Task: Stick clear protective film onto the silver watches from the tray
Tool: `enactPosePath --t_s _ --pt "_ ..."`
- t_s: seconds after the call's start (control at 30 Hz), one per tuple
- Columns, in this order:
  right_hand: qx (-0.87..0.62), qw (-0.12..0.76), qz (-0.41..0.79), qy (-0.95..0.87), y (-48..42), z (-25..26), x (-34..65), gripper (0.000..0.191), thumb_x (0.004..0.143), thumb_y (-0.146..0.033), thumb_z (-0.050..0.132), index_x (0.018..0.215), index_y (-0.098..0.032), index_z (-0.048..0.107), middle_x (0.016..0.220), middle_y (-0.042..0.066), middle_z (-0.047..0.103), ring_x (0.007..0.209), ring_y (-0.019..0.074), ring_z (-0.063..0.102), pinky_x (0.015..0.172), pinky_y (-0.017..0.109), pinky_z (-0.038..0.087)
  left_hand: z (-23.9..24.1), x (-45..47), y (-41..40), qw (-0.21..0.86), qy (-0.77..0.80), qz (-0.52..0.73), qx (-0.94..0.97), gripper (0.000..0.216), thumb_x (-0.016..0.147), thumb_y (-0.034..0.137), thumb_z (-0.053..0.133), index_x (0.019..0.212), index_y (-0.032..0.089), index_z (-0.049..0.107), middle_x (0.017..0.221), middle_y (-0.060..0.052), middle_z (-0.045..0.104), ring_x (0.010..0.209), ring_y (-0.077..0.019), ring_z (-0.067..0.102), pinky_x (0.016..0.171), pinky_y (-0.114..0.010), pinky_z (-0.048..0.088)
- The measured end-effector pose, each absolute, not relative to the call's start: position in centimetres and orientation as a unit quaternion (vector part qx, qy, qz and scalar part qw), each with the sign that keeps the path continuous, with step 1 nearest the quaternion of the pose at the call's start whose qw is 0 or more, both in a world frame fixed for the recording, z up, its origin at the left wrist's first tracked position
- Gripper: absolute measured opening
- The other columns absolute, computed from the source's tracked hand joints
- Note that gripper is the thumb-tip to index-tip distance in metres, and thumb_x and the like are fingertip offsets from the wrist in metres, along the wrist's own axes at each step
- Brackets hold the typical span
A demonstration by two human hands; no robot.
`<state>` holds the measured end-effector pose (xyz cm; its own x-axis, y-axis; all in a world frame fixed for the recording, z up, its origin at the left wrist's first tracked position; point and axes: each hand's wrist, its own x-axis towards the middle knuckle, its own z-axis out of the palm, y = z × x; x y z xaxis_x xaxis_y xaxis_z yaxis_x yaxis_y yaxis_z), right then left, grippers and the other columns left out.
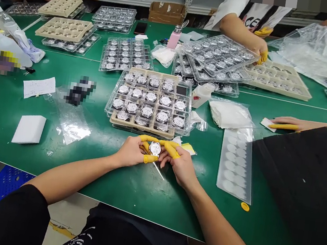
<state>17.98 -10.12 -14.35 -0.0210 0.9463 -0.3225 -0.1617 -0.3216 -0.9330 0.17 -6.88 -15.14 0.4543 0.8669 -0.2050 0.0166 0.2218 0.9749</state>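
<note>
A small round silver watch case sits between both of my hands, just above the green table. My left hand pinches its left side with fingers in yellow finger cots. My right hand grips its right side the same way. Right behind my hands stands a clear blister tray holding several similar silver cases, stacked on a beige tray. A sheet of round white stickers lies to the right of my right hand.
A white block and clear bags lie at left. More clear and beige trays fill the far table. Another person's hand rests at right beside a black cloth. People work across the table.
</note>
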Motion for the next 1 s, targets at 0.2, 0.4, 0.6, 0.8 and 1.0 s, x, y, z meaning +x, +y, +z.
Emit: enactPosePath --t_s 0.2,0.4,0.6,0.8,1.0 --pt "-0.562 0.456 0.572 -0.386 -9.9 -14.5 17.5 0.048 0.060 -0.053 0.087 0.091 -0.019 0.072 0.065 0.000 0.066 0.048 0.0129 0.056 0.044 0.029 0.050 -15.3 0.1 -6.8 0.664 0.416 0.315 0.536 0.064 0.057 0.019 0.086 0.118 0.013 0.069 0.074 0.001 0.065 0.064 -0.0079 0.060 0.063 -0.019 0.051" --pt "-0.557 0.448 0.580 -0.392 -9.8 -14.8 18.4 0.041 0.064 -0.052 0.084 0.084 -0.019 0.076 0.056 0.001 0.066 0.047 0.0166 0.062 0.050 0.033 0.055 -15.3 0.0 -6.7 0.661 0.415 0.307 0.544 0.063 0.057 0.018 0.084 0.118 0.012 0.069 0.075 0.001 0.065 0.063 -0.0074 0.059 0.062 -0.019 0.050" --pt "-0.548 0.446 0.582 -0.402 -9.7 -14.2 18.4 0.038 0.058 -0.046 0.089 0.083 -0.020 0.078 0.059 0.002 0.068 0.048 0.0171 0.061 0.052 0.035 0.057 -15.3 0.0 -6.7 0.670 0.419 0.303 0.533 0.065 0.054 0.016 0.087 0.117 0.012 0.069 0.074 0.001 0.065 0.062 -0.0069 0.058 0.061 -0.018 0.049" --pt "-0.552 0.440 0.578 -0.410 -9.6 -14.2 18.8 0.037 0.065 -0.053 0.084 0.083 -0.021 0.079 0.060 0.002 0.070 0.051 0.0166 0.064 0.057 0.034 0.060 -15.1 0.1 -6.6 0.679 0.421 0.302 0.520 0.065 0.055 0.016 0.085 0.118 0.011 0.069 0.076 0.001 0.066 0.064 -0.0070 0.059 0.064 -0.019 0.050" --pt "-0.535 0.435 0.594 -0.415 -9.3 -14.7 18.8 0.043 0.059 -0.048 0.088 0.090 -0.018 0.079 0.059 0.002 0.069 0.051 0.0165 0.065 0.056 0.032 0.060 -14.9 0.0 -6.5 0.683 0.423 0.295 0.517 0.067 0.053 0.015 0.087 0.118 0.011 0.069 0.071 0.003 0.064 0.061 -0.0066 0.057 0.060 -0.018 0.048"
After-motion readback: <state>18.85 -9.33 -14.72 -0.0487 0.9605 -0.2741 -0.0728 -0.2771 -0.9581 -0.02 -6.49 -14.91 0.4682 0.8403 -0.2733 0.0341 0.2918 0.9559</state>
